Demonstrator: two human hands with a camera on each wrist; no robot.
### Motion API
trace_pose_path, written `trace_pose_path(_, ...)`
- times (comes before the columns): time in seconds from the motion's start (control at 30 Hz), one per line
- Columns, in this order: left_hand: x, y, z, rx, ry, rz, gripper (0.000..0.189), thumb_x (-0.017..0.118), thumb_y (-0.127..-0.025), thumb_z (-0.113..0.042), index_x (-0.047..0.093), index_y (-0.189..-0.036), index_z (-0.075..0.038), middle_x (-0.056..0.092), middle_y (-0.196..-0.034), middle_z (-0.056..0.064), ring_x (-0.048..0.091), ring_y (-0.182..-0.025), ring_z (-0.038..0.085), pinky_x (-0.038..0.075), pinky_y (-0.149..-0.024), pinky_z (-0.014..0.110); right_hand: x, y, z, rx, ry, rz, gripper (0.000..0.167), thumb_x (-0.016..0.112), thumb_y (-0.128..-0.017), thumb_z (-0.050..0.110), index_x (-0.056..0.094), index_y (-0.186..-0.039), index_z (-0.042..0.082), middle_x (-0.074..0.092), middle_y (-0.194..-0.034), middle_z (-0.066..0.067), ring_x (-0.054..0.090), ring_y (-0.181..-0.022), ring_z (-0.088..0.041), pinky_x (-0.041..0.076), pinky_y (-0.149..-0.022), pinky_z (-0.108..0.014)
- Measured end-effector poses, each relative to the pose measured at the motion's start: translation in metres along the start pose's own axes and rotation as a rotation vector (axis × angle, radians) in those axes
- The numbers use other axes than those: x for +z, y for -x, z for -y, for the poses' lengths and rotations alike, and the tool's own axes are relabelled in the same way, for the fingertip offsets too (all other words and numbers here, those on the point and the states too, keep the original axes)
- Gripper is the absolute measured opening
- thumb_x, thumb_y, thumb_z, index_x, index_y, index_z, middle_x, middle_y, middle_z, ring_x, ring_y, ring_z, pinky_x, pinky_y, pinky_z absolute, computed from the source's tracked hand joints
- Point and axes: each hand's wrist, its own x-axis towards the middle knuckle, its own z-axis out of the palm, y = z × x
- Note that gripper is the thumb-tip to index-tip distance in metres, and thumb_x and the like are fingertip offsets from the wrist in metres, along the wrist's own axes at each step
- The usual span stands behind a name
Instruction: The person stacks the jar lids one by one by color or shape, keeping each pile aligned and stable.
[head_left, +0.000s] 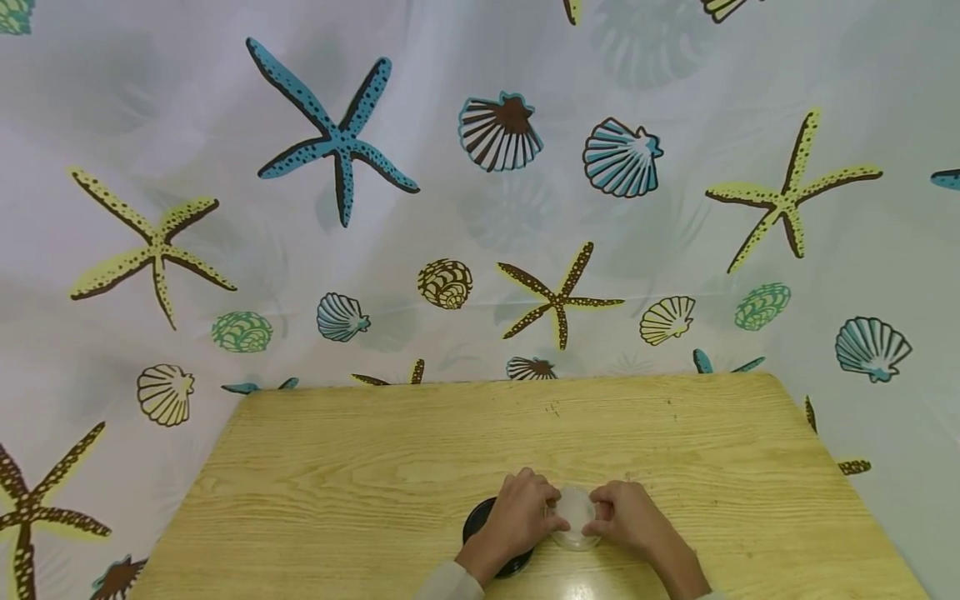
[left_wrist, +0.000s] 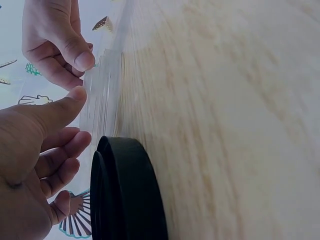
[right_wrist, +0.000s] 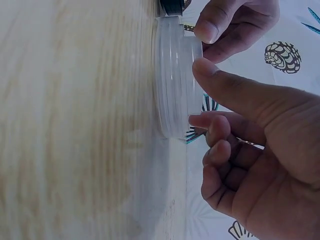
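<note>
A small stack of round clear plastic lids [head_left: 576,518] lies flat on the table, its layered rims seen edge-on in the left wrist view [left_wrist: 104,100] and the right wrist view [right_wrist: 172,82]. From the left side, my left hand [head_left: 521,512] holds the top rim between thumb and fingers. Opposite it, my right hand [head_left: 636,518] pinches the same rim with thumb and index finger, the other fingers curled in. Black round containers [left_wrist: 130,187], seemingly nested, sit just left of the stack, partly covered by my left hand and wrist in the head view.
The wood-grain table [head_left: 337,475] extends around the lids to its back edge. A white cloth [head_left: 420,208] printed with starfish and shells hangs behind it and along both sides.
</note>
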Motion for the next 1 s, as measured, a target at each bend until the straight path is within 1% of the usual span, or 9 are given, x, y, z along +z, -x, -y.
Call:
trace_pose_path(0.1, 0.0015, -0.0003, -0.0006, -0.002, 0.001, 0.001, 0.028, 0.080, -0.071, -0.040, 0.074, -0.086, -0.018, 0.063, -0.074, -0.012, 0.038, -0.065, 0.002, 0.028, -0.063, 0.019, 0.0020, -0.0002, -0.0011, -0.002, 0.027, -0.018, 0.024, 0.083, -0.069, 0.017, 0.067, -0.079, 0.002, 0.043, -0.061, 0.007, 0.036, -0.055, -0.001, 0.031, -0.051, -0.018)
trace_pose_path(0.23, 0.0031, -0.0017, -0.0021, -0.022, 0.006, 0.013, 0.029, 0.081, -0.069, -0.039, 0.075, -0.087, -0.017, 0.059, -0.069, -0.013, 0.037, -0.064, 0.002, 0.027, -0.063, 0.019, 0.0047, -0.0007, -0.0023, -0.010, 0.067, -0.042, 0.026, 0.085, -0.066, 0.018, 0.066, -0.075, 0.004, 0.040, -0.060, 0.008, 0.034, -0.055, -0.001, 0.030, -0.051, -0.018)
trace_pose_path(0.37, 0.0030, -0.0015, -0.0026, -0.040, 0.000, 0.025, 0.025, 0.081, -0.069, -0.040, 0.071, -0.077, -0.019, 0.050, -0.063, -0.014, 0.034, -0.061, 0.004, 0.025, -0.062, 0.021, 0.0064, -0.0011, -0.0020, -0.006, 0.077, -0.044, 0.032, 0.085, -0.066, 0.019, 0.070, -0.087, -0.001, 0.041, -0.061, 0.007, 0.035, -0.055, -0.002, 0.030, -0.051, -0.018)
trace_pose_path(0.47, 0.0026, -0.0012, -0.0024, -0.045, -0.007, 0.026, 0.027, 0.081, -0.068, -0.040, 0.063, -0.068, -0.020, 0.043, -0.059, -0.014, 0.032, -0.059, 0.006, 0.023, -0.061, 0.022, 0.0068, -0.0015, -0.0009, -0.003, 0.078, -0.043, 0.035, 0.085, -0.066, 0.018, 0.071, -0.091, -0.003, 0.042, -0.061, 0.007, 0.035, -0.055, -0.002, 0.031, -0.051, -0.018)
trace_pose_path(0.6, 0.0017, -0.0020, -0.0019, -0.050, -0.016, 0.025, 0.031, 0.081, -0.068, -0.041, 0.058, -0.063, -0.022, 0.041, -0.058, -0.015, 0.031, -0.059, 0.006, 0.021, -0.060, 0.022, 0.0058, -0.0019, 0.0008, 0.006, 0.076, -0.045, 0.038, 0.085, -0.066, 0.018, 0.071, -0.093, -0.005, 0.043, -0.061, 0.007, 0.035, -0.054, -0.002, 0.031, -0.051, -0.018)
trace_pose_path(0.7, 0.0016, -0.0029, -0.0017, -0.056, -0.011, 0.033, 0.030, 0.081, -0.068, -0.041, 0.058, -0.063, -0.022, 0.041, -0.057, -0.014, 0.031, -0.058, 0.006, 0.021, -0.060, 0.022, 0.0053, -0.0016, 0.0012, 0.020, 0.067, -0.039, 0.039, 0.085, -0.067, 0.019, 0.071, -0.094, -0.005, 0.043, -0.061, 0.006, 0.035, -0.054, -0.003, 0.030, -0.050, -0.019)
trace_pose_path(0.77, 0.0016, -0.0033, -0.0016, -0.061, -0.001, 0.042, 0.028, 0.082, -0.068, -0.041, 0.061, -0.065, -0.022, 0.042, -0.058, -0.014, 0.032, -0.059, 0.006, 0.022, -0.061, 0.023, 0.0052, -0.0013, 0.0007, 0.025, 0.062, -0.035, 0.039, 0.085, -0.067, 0.019, 0.071, -0.095, -0.005, 0.043, -0.061, 0.006, 0.035, -0.054, -0.003, 0.030, -0.050, -0.019)
trace_pose_path(1.0, 0.0004, -0.0029, -0.0009, -0.067, 0.016, 0.050, 0.026, 0.082, -0.068, -0.040, 0.067, -0.072, -0.019, 0.045, -0.059, -0.014, 0.033, -0.059, 0.007, 0.023, -0.061, 0.024, 0.0054, -0.0006, -0.0010, 0.009, 0.054, -0.035, 0.039, 0.085, -0.067, 0.020, 0.071, -0.095, -0.003, 0.041, -0.060, 0.006, 0.033, -0.053, -0.002, 0.028, -0.049, -0.018)
